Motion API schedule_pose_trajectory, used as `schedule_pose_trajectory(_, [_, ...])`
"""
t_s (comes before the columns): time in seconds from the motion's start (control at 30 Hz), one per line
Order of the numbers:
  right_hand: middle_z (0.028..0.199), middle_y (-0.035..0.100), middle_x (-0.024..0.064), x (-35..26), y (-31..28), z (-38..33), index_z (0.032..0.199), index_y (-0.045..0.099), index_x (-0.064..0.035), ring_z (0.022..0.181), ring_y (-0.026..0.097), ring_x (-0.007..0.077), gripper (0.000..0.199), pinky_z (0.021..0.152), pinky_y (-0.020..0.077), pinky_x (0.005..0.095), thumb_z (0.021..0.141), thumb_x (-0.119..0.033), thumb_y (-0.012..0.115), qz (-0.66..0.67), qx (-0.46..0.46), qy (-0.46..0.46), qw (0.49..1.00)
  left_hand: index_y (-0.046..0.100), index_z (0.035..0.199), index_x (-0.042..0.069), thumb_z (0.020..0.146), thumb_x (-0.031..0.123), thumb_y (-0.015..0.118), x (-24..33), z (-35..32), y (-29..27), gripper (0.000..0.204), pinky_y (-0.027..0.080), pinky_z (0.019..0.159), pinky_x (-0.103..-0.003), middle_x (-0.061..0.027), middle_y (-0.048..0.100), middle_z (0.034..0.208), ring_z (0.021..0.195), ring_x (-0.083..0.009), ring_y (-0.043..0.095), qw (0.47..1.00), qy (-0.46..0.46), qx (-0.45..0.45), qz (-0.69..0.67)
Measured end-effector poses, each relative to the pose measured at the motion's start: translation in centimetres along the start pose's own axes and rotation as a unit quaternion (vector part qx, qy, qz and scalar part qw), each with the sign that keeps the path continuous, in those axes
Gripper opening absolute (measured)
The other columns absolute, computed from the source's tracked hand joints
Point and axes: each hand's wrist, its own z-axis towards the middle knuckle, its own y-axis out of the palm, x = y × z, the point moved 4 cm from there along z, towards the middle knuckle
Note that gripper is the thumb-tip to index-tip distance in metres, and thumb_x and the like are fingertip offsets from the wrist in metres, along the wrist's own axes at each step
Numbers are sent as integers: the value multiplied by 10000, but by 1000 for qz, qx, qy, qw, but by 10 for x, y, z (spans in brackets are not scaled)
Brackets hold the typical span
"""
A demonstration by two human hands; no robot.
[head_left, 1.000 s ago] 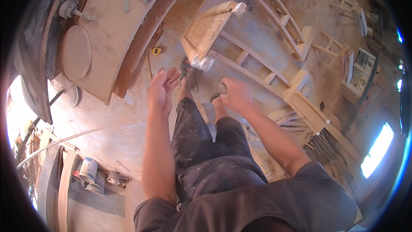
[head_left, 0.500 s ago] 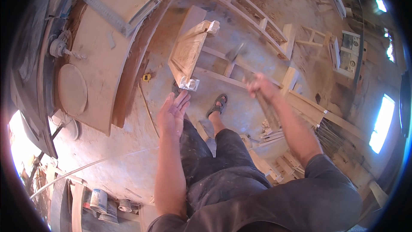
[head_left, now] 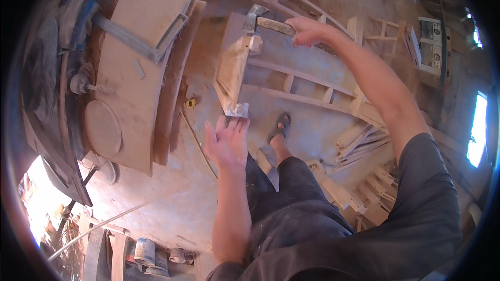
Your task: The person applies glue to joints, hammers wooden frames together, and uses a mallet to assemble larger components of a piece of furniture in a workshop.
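Observation:
A panelled wooden piece (head_left: 232, 70) with pale block-like ends stands in the middle. My left hand (head_left: 229, 143) is open, palm up, its fingers stretched out at the near end of this piece. The fingertips seem to touch that end or lie just under it. My right hand (head_left: 307, 32) is closed round the wooden handle of a hatchet (head_left: 253, 16). The grey metal head is over the far end of the panelled piece. Whether the head touches the wood, I cannot tell.
Left of me, a bench holds a wooden board (head_left: 130, 88), a metal square (head_left: 125, 39), a drill chuck with bit (head_left: 86, 83) and a round disc (head_left: 103, 127). A yellow tape measure (head_left: 190, 103) lies on the floor. Slatted frames (head_left: 307, 96) and wood offcuts (head_left: 359, 145) lie right.
My right hand has swung the hatchet from the right up and across to the far end of the panelled piece. My left hand stays at the near end. The whole view has shifted slightly.

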Motion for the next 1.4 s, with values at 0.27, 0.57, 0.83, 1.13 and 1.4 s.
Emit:
schedule_pose_trajectory(0.27, [682,619,158,-10,5,-2,967,555,37,553,624,240,313,495,466,377,672,-54,605,-26,-26,-16,999,47,1456,-116,956,493,462,3,1,-9,891,221,1135,-536,-366,272,1421,1341,-471,299,999,-6,-14,29])
schedule_pose_trajectory(0.57, [671,585,110,-17,7,-5,1011,535,45,499,559,176,343,453,434,324,684,-34,601,-10,-55,-11,998,-96,1486,-64,956,491,456,8,1,-3,945,191,1150,-530,-367,243,1430,1335,-475,283,999,-16,-11,39])
schedule_pose_trajectory(0.83, [821,655,223,5,25,-25,1026,571,26,735,660,343,337,626,493,436,697,-42,589,-38,131,-51,989,-83,1525,30,922,533,479,1,3,3,965,116,1178,-541,-391,97,1493,1404,-502,163,997,-31,-28,59])
schedule_pose_trajectory(1.13, [986,638,215,-24,111,-148,1195,495,-41,853,653,380,489,703,513,455,775,-184,701,42,353,-106,928,-98,1534,70,931,483,508,-8,-11,5,950,136,1168,-522,-352,89,1517,1404,-464,170,997,-16,-23,69])
schedule_pose_trajectory(1.4, [1014,651,210,-53,140,-117,1168,471,-63,841,672,385,389,688,540,467,811,-139,608,-26,180,-84,980,178,1506,63,912,495,512,-5,-6,5,806,175,1153,-538,-312,226,1484,1401,-453,210,990,2,4,142])
